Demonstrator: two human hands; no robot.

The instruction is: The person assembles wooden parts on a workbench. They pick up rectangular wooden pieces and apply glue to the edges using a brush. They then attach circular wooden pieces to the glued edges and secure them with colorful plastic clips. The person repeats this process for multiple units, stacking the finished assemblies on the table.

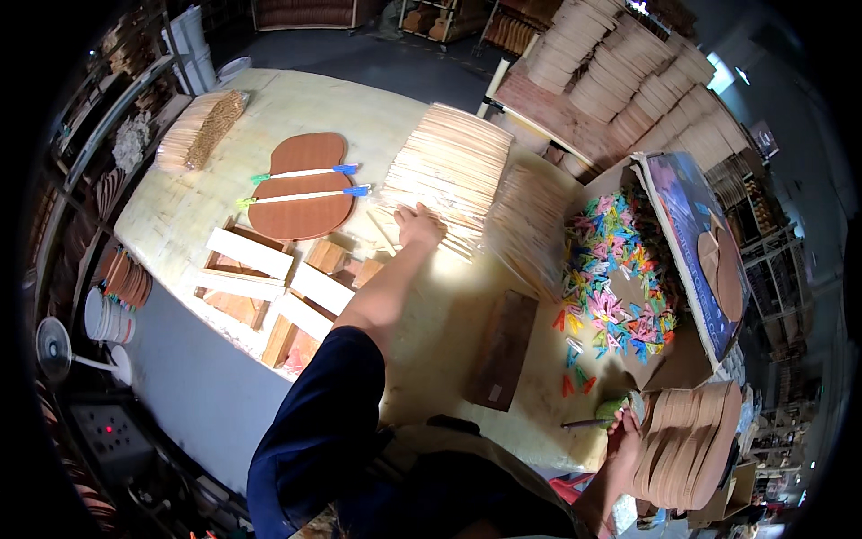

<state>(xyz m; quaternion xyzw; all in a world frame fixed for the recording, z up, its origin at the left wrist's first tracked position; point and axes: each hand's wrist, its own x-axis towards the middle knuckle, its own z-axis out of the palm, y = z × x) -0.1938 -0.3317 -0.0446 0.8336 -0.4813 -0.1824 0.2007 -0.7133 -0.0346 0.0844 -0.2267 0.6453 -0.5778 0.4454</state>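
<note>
My left hand (419, 225) reaches across the table to the near end of a pile of thin pale wooden strips (453, 162). Its slightly bent fingers lie apart on the strips. Low at the right, my right hand (623, 438) is closed round a thin dark stick-like tool (585, 422), next to a small green object (612, 409); the fingers partly hide both. Left of the pile lies a brown guitar-body-shaped wooden panel (301, 216). Two pale strips (305, 197) cross it, held at their ends by blue and green clothespins (356, 190).
Wooden block frames (247, 260) stand at the table's near left edge. A dark rectangular block (505, 350) lies near me. On the right are a box of colourful clothespins (620, 278) and stacked curved panels (687, 440). Another strip bundle (199, 130) sits far left.
</note>
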